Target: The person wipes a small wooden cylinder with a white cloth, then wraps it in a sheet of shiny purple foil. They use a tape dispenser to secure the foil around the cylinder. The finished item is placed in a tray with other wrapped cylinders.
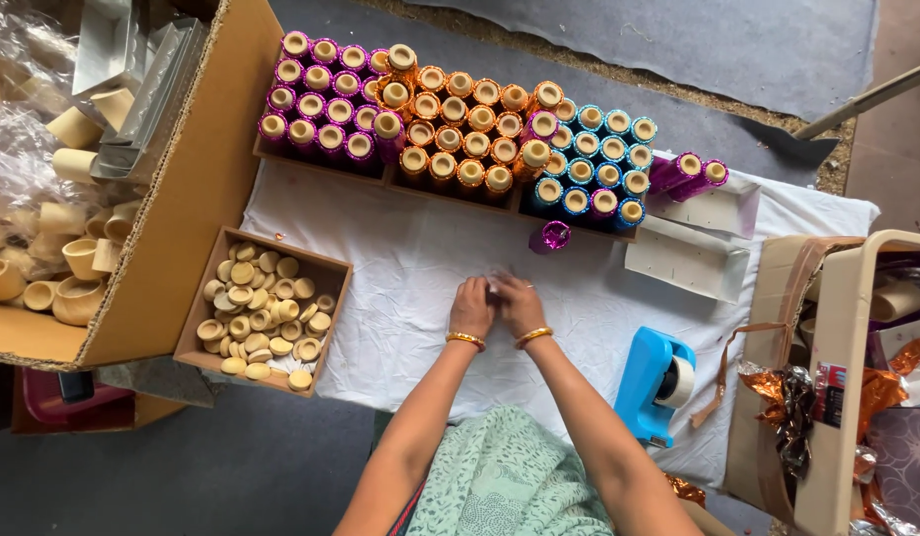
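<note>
Head view, looking straight down on a white cloth (410, 268) spread over a grey floor. At centre frame, left hand (472, 306) and right hand (520, 306) pressed close together, fingertips meeting over a small pale piece (496, 285); too small and hidden to tell what kind of thing, or whether pinched by one hand or both. Gold bangles on both wrists.

Just above and right of the hands, one purple foil-wrapped tube (552, 236) lying alone on the cloth. Across the upper middle of the frame, trays packed with upright wrapped tubes: magenta tubes (321, 109) at left, orange tubes (460, 124) in the middle, blue tubes (599, 159) at right, with two more purple ones lying at the far right end.

Judging by that, much wrapping done already. Still unwrapped: a shallow box of plain tan caps (262, 313) at left of centre, and pale cups in the large carton (172, 218) at far left.

Lower right: blue tape dispenser (654, 382), then a bin with crumpled foil (788, 397).
</note>
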